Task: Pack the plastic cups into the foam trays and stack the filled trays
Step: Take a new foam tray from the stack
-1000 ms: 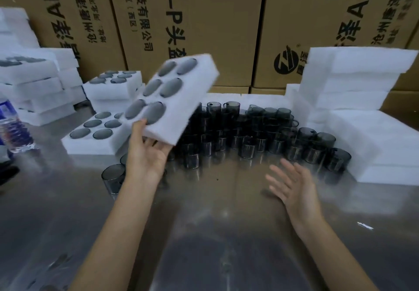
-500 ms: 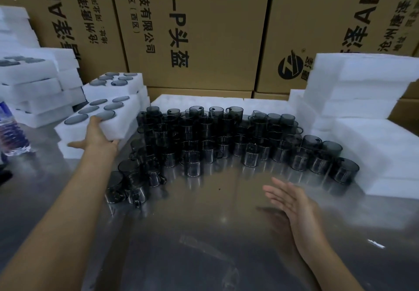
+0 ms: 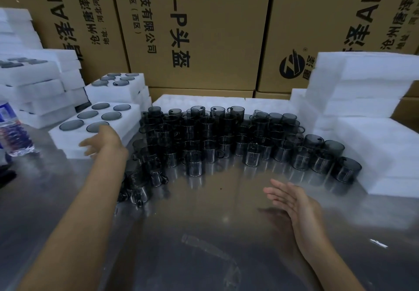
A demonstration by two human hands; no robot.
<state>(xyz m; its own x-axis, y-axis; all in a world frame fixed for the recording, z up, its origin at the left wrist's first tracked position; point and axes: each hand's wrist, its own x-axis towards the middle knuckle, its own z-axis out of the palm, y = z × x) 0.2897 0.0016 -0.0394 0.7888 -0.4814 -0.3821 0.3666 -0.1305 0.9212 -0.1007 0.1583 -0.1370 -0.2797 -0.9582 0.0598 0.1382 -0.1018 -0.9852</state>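
Your left hand [image 3: 106, 140] lies at the near edge of a filled foam tray [image 3: 133, 115], fingers [image 3: 87, 143] loosely spread and gripping nothing; whether they touch the foam I cannot tell, as that part is blurred. That tray has all six pockets occupied and sits on another tray directly beneath it, so this stack is started. Just beyond the fingers stands a second stack of filled trays [image 3: 118, 92], and further to their left a taller pile [image 3: 34, 82] also shows dark cups in its top tray.

Your right hand [image 3: 294, 202] hovers above the bench [image 3: 204, 234], fingers straight and relaxed, holding nothing.

A good deal is left. The loose plastic cups [image 3: 226, 136] crowd the bench ahead of both hands, dozens of them, the nearest just to the right of your left wrist. The blank foam [image 3: 367, 82] is piled well beyond your right fingers, to their right; whether those pieces have pockets I cannot tell. By my reckoning several trays are packed, but most of the cups have yet to go in, and the next step is likely fetching fresh foam.
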